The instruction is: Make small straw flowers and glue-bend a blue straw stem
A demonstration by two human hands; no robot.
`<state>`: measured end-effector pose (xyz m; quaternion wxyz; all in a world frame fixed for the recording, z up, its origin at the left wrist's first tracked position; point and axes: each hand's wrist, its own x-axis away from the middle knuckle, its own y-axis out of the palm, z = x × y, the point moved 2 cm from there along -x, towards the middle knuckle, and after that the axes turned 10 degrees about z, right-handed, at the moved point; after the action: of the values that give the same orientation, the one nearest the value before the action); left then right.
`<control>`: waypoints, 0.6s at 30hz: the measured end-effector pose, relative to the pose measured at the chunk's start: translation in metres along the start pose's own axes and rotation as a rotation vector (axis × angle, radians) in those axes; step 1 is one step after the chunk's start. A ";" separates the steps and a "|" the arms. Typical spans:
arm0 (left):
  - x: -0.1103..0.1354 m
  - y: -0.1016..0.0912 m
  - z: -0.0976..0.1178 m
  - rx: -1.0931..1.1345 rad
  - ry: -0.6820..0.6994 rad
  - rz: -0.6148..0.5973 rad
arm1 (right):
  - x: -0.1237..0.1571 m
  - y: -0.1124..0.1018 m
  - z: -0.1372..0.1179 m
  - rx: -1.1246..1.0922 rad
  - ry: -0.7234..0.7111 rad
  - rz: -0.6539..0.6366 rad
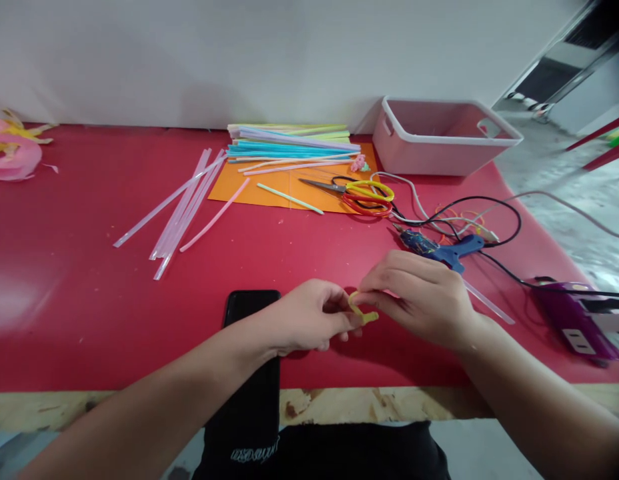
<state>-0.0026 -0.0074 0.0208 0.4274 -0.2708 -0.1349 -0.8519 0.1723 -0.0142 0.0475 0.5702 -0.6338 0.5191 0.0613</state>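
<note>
Just right of the phone [252, 305], over the counter [114, 320], the left hand [314, 317] and right hand [424, 300] both pinch a bent yellow strip [369, 318]. It looks light, soft and easily creased, so a gentle hold near its ends should suit.

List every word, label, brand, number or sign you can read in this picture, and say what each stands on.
None can be read with certainty.
White lettering on the black clothing: too blurred to read.
Purple power strip: no readable marking.
Phone and blue glue gun: no lettering I can make out.
</note>
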 end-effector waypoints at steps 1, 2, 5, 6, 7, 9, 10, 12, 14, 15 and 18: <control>-0.003 0.001 -0.002 0.011 -0.004 0.042 | 0.001 0.000 -0.002 0.006 -0.014 -0.004; -0.005 0.001 -0.003 0.037 -0.001 0.090 | 0.002 0.000 -0.003 0.000 -0.025 -0.009; -0.011 0.000 -0.005 0.214 0.050 0.205 | 0.003 0.001 -0.008 -0.050 -0.063 -0.031; -0.012 -0.001 -0.005 0.288 0.074 0.213 | 0.003 0.001 -0.009 -0.063 -0.071 -0.035; -0.012 -0.002 -0.004 0.359 0.098 0.208 | 0.003 0.000 -0.009 -0.071 -0.073 -0.031; -0.013 -0.003 -0.003 0.489 0.133 0.178 | 0.001 -0.003 -0.008 -0.071 -0.045 -0.009; -0.012 -0.003 -0.002 0.547 0.147 0.162 | 0.000 -0.005 -0.008 -0.069 -0.024 0.008; -0.010 -0.005 0.000 0.642 0.169 0.138 | -0.002 -0.011 -0.006 -0.062 0.002 0.039; -0.008 -0.007 0.002 0.713 0.181 0.111 | -0.004 -0.015 -0.003 -0.055 0.013 0.054; -0.007 -0.008 0.003 0.741 0.186 0.094 | -0.004 -0.016 -0.001 -0.055 0.016 0.054; -0.002 -0.011 0.006 0.771 0.216 0.026 | -0.003 -0.017 0.006 -0.051 0.026 0.028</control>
<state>-0.0087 0.0034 0.0249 0.5202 -0.0009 -0.3956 -0.7569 0.1866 -0.0111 0.0586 0.5463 -0.6416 0.5333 0.0742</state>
